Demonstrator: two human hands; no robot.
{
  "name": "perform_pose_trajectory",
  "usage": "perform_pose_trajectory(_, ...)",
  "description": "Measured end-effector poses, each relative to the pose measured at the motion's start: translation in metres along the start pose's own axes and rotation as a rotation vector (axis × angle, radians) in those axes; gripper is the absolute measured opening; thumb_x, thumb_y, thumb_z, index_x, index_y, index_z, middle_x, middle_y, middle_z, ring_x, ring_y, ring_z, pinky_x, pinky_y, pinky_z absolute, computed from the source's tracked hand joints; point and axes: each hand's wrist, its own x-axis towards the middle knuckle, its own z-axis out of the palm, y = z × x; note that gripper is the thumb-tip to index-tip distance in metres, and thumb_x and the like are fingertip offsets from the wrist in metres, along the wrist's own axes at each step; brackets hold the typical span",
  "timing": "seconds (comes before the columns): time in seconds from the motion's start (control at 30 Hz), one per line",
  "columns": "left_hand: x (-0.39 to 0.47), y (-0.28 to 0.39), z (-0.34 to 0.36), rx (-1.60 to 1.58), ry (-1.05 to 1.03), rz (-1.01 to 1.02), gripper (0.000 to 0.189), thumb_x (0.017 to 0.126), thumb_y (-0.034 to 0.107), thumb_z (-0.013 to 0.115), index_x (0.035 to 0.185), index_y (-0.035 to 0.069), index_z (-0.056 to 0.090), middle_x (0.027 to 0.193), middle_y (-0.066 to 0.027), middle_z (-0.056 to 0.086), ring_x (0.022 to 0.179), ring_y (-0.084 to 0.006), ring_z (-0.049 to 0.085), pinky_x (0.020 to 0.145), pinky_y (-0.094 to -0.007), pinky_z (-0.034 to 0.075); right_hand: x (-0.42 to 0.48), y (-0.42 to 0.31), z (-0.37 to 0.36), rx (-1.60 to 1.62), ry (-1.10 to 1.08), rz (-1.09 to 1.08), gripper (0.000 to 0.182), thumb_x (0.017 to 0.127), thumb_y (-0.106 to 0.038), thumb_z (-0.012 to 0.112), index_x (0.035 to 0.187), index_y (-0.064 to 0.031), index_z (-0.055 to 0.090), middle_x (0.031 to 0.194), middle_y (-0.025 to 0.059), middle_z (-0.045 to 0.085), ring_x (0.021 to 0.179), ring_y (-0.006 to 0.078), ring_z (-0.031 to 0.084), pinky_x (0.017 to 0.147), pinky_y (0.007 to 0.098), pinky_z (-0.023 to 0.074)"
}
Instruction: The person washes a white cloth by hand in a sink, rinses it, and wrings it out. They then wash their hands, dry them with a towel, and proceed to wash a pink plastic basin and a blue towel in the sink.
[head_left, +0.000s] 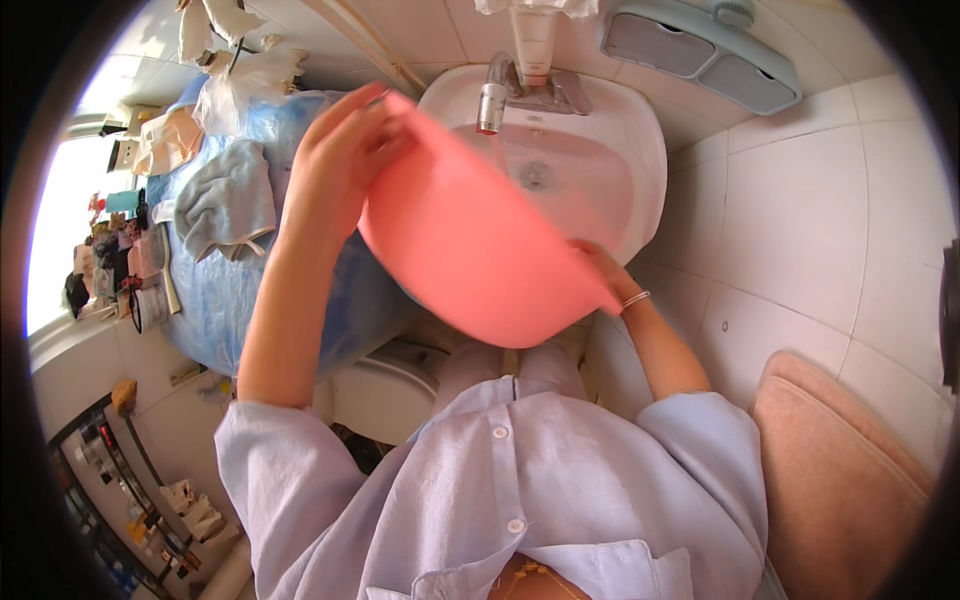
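Note:
A pink plastic basin (480, 247) is tilted steeply over the near edge of the white washbasin (652, 165), its underside towards me. My left hand (349, 154) grips its raised rim at the upper left. At the lower right end my right hand (600, 266) holds the rim, its fingers partly hidden behind the basin. The metal faucet (492, 105) stands beyond, with what looks like water below its spout. Cloudy liquid covers part of the washbasin's bowl around the drain (534, 175). The inside of the pink basin is hidden.
To the left, blue plastic sheeting (217, 300) covers a bulky object, with a grey cloth (225, 199) and a hairbrush (166, 270) on it. A toilet (382, 397) is below. Pink-brown towels (832, 480) hang at right; a grey wall holder (701, 60) is at upper right.

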Motion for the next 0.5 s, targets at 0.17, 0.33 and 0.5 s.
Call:
perform_pose_trajectory(0.17,-0.039,-0.063,-0.061,0.149,0.130,-0.150,0.044,0.088,0.004,0.050,0.132,-0.004,0.046,0.101,-0.0062,0.061,0.089,-0.0130,0.061,0.077,-0.0255,0.049,-0.006,-0.010,-0.037,-0.462,0.632,-0.382,0.041,0.088,-0.013,0.048,0.128,-0.0034,0.048,0.104,0.0217,0.064,0.093,0.0282,0.064,0.079,0.0359,0.0490)
perform_pose_trajectory(0.33,-0.036,-0.143,-0.082,0.311,0.126,-0.120,0.048,0.086,-0.001,0.049,0.133,-0.006,0.044,0.097,-0.0068,0.062,0.085,-0.0123,0.059,0.076,-0.0262,0.048,-0.024,-0.044,-0.053,-0.719,0.819,-0.399,0.041,0.087,-0.012,0.049,0.128,-0.0069,0.048,0.079,0.0219,0.063,0.069,0.0375,0.062,0.063,0.0450,0.0469)
perform_pose_trajectory(0.5,-0.040,-0.168,-0.082,0.285,0.229,-0.065,0.046,0.087,-0.001,0.048,0.132,-0.006,0.045,0.102,-0.0071,0.062,0.088,-0.0114,0.058,0.077,-0.0236,0.045,-0.033,-0.060,-0.042,-0.746,0.865,-0.445,0.042,0.088,-0.011,0.049,0.130,-0.0079,0.046,0.071,0.0205,0.061,0.062,0.0354,0.061,0.059,0.0445,0.0455)
